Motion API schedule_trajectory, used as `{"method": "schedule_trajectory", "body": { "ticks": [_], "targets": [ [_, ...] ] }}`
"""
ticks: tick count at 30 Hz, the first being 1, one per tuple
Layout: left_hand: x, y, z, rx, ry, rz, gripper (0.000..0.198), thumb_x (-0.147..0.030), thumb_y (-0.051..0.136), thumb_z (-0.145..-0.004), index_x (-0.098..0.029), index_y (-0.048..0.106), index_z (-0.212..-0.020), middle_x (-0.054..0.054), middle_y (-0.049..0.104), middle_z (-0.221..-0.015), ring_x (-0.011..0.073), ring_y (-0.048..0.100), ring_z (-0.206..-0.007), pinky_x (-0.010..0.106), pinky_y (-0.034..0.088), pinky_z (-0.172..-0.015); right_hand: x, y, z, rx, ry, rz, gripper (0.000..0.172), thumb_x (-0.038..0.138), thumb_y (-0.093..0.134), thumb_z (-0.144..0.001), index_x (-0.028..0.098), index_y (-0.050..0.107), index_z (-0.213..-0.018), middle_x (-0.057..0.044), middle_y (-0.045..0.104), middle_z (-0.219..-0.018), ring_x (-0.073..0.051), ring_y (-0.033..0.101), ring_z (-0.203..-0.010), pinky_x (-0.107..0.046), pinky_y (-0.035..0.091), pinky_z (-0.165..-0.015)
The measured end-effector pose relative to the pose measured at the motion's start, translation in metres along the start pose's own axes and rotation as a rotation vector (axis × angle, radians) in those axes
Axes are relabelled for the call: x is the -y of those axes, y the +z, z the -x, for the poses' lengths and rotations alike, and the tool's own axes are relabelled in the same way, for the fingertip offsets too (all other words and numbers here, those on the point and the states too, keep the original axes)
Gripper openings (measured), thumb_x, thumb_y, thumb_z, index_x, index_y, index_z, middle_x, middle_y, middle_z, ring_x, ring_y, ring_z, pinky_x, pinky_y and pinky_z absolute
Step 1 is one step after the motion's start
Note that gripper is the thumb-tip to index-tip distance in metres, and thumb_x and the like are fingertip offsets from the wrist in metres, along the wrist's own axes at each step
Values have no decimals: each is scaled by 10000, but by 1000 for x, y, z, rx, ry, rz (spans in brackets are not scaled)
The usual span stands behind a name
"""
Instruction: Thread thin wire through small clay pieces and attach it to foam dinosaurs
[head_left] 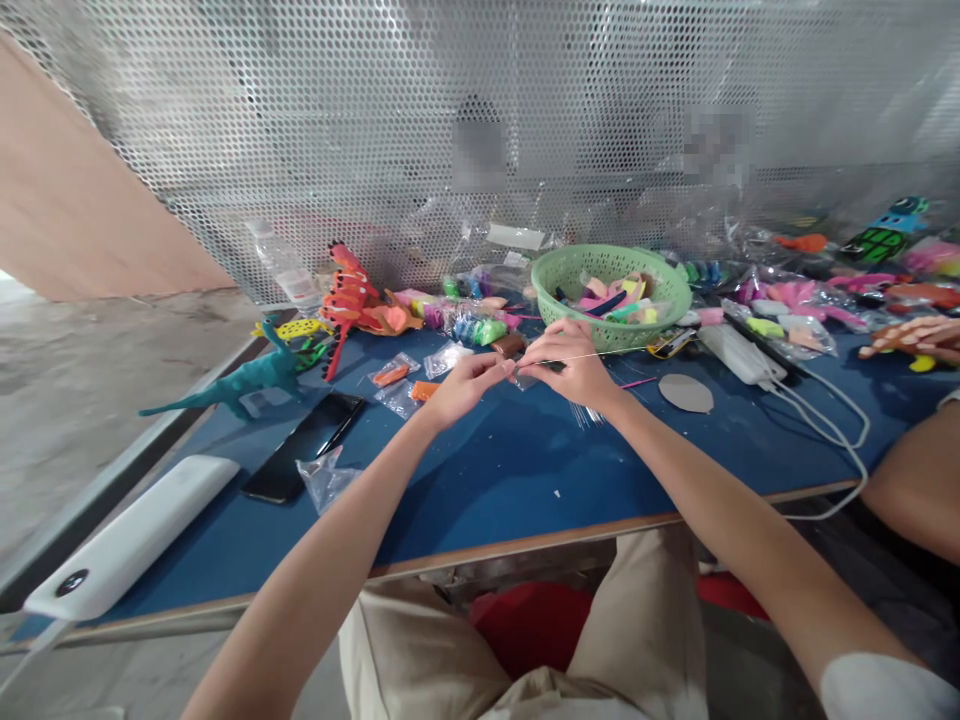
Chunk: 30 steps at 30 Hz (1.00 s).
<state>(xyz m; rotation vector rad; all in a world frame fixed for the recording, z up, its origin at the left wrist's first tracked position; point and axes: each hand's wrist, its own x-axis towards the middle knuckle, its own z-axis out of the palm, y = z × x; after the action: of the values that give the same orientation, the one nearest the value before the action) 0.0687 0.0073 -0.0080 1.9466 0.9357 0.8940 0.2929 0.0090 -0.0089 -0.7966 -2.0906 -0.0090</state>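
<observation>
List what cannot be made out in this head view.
Head view:
Small item pinched between left hand and right hand: fingers hide it, too small.
Green basket contents: too small, jumbled.
Two patches behind mesh screen: blurred.
Co-worker's arm: cut by right edge.

Below my left hand point(465, 385) and right hand point(574, 365) the blue table point(510, 480) lies bare to its near edge. Ahead, the green basket point(664, 305) and clay packets point(472, 328) block me. Leftward sit a black phone point(304, 447), a crumpled bag point(326, 480), a white power bank point(135, 535). Rightward, a grey disc point(686, 393), a white cable point(829, 405) and another person's arm point(911, 490) crowd in.
</observation>
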Motion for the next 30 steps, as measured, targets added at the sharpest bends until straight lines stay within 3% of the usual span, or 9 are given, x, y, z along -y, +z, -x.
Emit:
{"method": "schedule_trajectory", "body": {
  "ticks": [6, 18, 25, 30],
  "targets": [
    [-1, 3, 1, 33, 19, 9, 397, -561, 594, -903, -177, 654, -822, -23, 444, -646, 102, 327, -558, 257, 242, -518, 3, 4, 1, -40, 70, 1, 149, 390, 684, -938, 301, 782, -869, 20, 782, -898, -229, 611, -943, -434, 339, -933],
    [2, 5, 4, -141, 198, -252, 141, -325, 639, -862, -197, 608, -813, -72, 313, -584, 97, 263, -539, 252, 257, -554, 5, 6, 0, -65, 169, -133, 129, 389, 726, -904, 314, 798, -829, 28, 781, -855, -229, 633, -930, -448, 367, -947],
    [2, 2, 8, -181, 365, -546, 125, -280, 584, -905, -204, 651, -833, -51, 415, -577, 106, 369, -541, 265, 312, -593, 1, 3, -2, 10, 171, -266, 131, 423, 734, -885, 322, 807, -844, 11, 772, -831, -233, 614, -988, -414, 443, -926],
    [1, -3, 6, -151, 369, -632, 196, -344, 551, -968, -199, 683, -962, -18, 525, -624, 118, 456, -557, 271, 346, -603, 4, -1, -3, 22, 123, -110, 152, 416, 701, -920, 316, 795, -853, 18, 777, -883, -235, 591, -990, -457, 331, -989]
  ]
}}
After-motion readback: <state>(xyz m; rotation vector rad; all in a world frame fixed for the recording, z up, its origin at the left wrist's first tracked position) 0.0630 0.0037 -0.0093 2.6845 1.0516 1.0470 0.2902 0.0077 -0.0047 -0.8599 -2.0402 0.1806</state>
